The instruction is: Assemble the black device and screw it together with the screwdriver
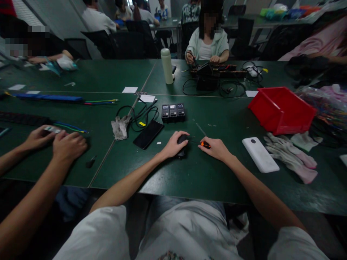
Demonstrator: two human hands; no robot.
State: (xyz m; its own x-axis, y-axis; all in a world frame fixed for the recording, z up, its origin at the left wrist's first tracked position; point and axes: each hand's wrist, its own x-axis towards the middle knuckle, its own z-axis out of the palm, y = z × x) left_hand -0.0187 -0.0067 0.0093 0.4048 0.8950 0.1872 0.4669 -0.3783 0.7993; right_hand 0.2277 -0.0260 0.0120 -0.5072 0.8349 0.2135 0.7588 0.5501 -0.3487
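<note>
My left hand (175,145) is closed around a small black block-shaped module (182,151) on the green table, its fingers covering most of it. Just to the right, my right hand (216,148) grips a screwdriver (205,144) by its orange-and-black handle. Its thin shaft seems to point left toward the module, but the tip is too faint to make out. Beyond my left hand stands a row of three black modules (172,112) with pale labels. A black phone (149,134) lies to the left of that hand.
Right of me are a white power bank (260,154), work gloves (291,155) and a red bin (282,112). Cables (143,112), a grey glove (120,127) and a pale green bottle (167,66) lie or stand farther off. A co-worker's hands (63,144) are at left; another person sits opposite.
</note>
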